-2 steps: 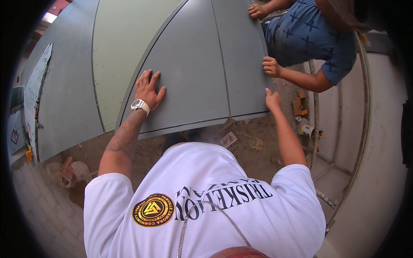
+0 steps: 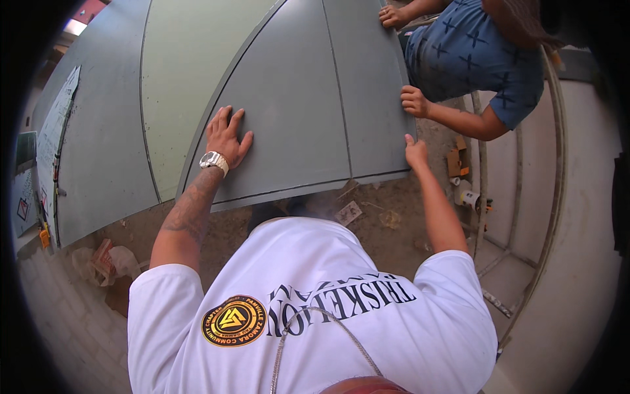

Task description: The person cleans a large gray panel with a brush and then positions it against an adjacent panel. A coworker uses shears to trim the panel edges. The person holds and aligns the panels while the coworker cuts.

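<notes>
A large grey panel (image 2: 282, 111) lies in front of me, with a thin dark seam running along it and a dark line by its near edge. My left hand (image 2: 228, 138) rests palm down near the panel's left edge, fingers spread, a light-coloured watch on the wrist. At the near right corner my right hand (image 2: 415, 152) grips the panel's side, thumb up, its other fingers mostly hidden. Just beyond it, another person's hand (image 2: 413, 102) holds the same edge, and that person's other hand (image 2: 393, 17) is farther up it.
A pale green sheet (image 2: 190, 85) and another grey panel (image 2: 108, 131) extend to the left. The co-worker in a blue shirt (image 2: 472, 59) stands at the right. Metal framing (image 2: 558, 151), a small cardboard box (image 2: 457, 157) and a white container (image 2: 468, 199) are beside them. Plastic bags (image 2: 108, 261) lie lower left.
</notes>
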The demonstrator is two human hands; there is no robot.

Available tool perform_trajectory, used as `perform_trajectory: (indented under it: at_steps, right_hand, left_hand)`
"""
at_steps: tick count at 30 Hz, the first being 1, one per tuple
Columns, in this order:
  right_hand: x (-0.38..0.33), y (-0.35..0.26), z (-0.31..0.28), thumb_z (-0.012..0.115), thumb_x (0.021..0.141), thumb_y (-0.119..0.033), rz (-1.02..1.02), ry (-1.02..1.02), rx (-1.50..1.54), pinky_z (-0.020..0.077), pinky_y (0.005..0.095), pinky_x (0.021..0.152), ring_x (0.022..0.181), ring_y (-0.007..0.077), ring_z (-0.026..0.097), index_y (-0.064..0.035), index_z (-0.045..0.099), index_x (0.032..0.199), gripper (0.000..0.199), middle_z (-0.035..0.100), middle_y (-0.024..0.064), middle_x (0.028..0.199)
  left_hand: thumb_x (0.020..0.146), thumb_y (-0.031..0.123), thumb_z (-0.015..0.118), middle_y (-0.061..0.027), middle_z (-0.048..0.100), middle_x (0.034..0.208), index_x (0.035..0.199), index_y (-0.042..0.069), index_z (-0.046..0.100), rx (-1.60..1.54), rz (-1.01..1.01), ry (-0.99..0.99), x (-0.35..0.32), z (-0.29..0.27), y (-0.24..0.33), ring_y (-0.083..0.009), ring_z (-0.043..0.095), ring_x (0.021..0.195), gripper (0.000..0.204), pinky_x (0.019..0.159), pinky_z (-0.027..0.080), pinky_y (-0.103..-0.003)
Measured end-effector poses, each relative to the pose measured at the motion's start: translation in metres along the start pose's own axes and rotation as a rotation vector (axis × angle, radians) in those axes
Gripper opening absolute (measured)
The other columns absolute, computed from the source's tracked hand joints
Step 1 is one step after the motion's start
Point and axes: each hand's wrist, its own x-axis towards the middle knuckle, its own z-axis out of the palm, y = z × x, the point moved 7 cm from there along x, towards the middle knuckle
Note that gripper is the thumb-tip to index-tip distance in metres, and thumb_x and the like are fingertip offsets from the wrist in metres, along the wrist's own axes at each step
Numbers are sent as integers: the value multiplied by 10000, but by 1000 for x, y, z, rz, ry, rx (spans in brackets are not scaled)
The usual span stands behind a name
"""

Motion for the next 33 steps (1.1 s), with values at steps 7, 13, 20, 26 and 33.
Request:
perform_trajectory:
  at_steps: [7, 13, 20, 26, 33]
  right_hand:
    - [10, 0, 3, 640, 1060, -492, -15, 4, 14, 529, 544, 1023, 1185, 534, 678, 91, 725, 1219, 610, 718, 366, 1206]
    - [10, 3, 4, 634, 1061, -505, 1, 11, 3, 530, 540, 1022, 1183, 528, 681, 94, 723, 1226, 627, 720, 364, 1202]
    - [8, 0, 3, 626, 1065, -502, 11, -19, 36, 519, 532, 1055, 1228, 517, 667, 92, 712, 1271, 634, 705, 350, 1283]
    - [4, -7, 4, 622, 1062, -524, 23, -4, 36, 499, 523, 1101, 1277, 517, 643, 119, 668, 1335, 700, 671, 369, 1344]
    - [11, 0, 4, 612, 1049, -596, 3, 3, 7, 498, 505, 1106, 1301, 518, 629, 172, 659, 1306, 811, 654, 394, 1352]
  left_hand:
    - [959, 450, 665, -188, 402, 1659, 1576, 188, 499, -10, 21, 38, 6, 2, -4, -393, 329, 1580, 691, 1298, 247, -537]
    - [962, 449, 662, -185, 397, 1662, 1578, 191, 496, 4, 16, 29, 7, 5, -2, -394, 325, 1583, 688, 1300, 247, -537]
    - [968, 474, 638, -181, 374, 1681, 1594, 202, 481, 30, -19, -14, 6, 8, -6, -379, 302, 1599, 701, 1314, 231, -532]
    - [963, 458, 661, -182, 383, 1678, 1587, 190, 487, 20, -25, -18, 5, 4, -7, -381, 312, 1596, 700, 1306, 240, -533]
    - [971, 480, 639, -180, 367, 1682, 1604, 203, 467, 16, -25, -39, 7, 5, -6, -372, 288, 1607, 712, 1320, 220, -527]
